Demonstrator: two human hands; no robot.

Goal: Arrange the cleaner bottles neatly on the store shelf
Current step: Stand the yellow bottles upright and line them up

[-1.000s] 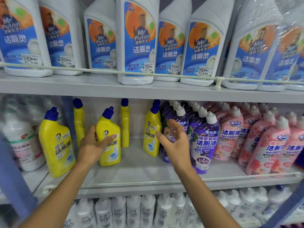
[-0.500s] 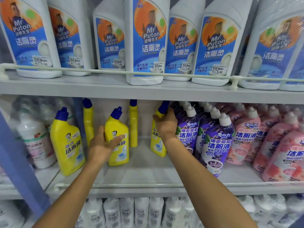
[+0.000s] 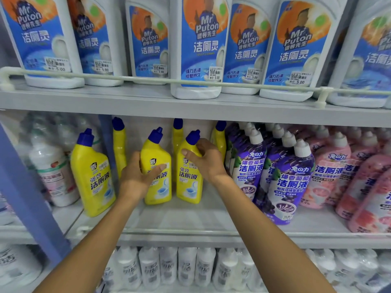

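Observation:
Several yellow cleaner bottles with blue caps stand on the middle shelf (image 3: pixel 190 220). My left hand (image 3: pixel 137 176) grips one yellow bottle (image 3: pixel 157 161) round its body, thumb across the label. My right hand (image 3: pixel 204 159) grips a second yellow bottle (image 3: pixel 188 182) at its shoulder, standing upright right beside the first. Another yellow bottle (image 3: pixel 92 174) stands apart to the left. Three more yellow bottles stand further back: one (image 3: pixel 119 144) behind the left pair, one (image 3: pixel 177 132) between the held two, one (image 3: pixel 220 136) behind my right hand.
Purple bottles (image 3: pixel 285 180) and pink bottles (image 3: pixel 330 172) fill the shelf's right side. Wrapped white bottles (image 3: pixel 53 170) sit at the left behind a blue upright (image 3: pixel 27 197). Large white Mr Puton bottles (image 3: pixel 201 45) line the upper shelf behind a rail. White bottles (image 3: pixel 169 265) fill the shelf below.
My right hand has reached in, taken a yellow bottle from beside the purple ones and brought it left and forward next to the bottle in my left hand.

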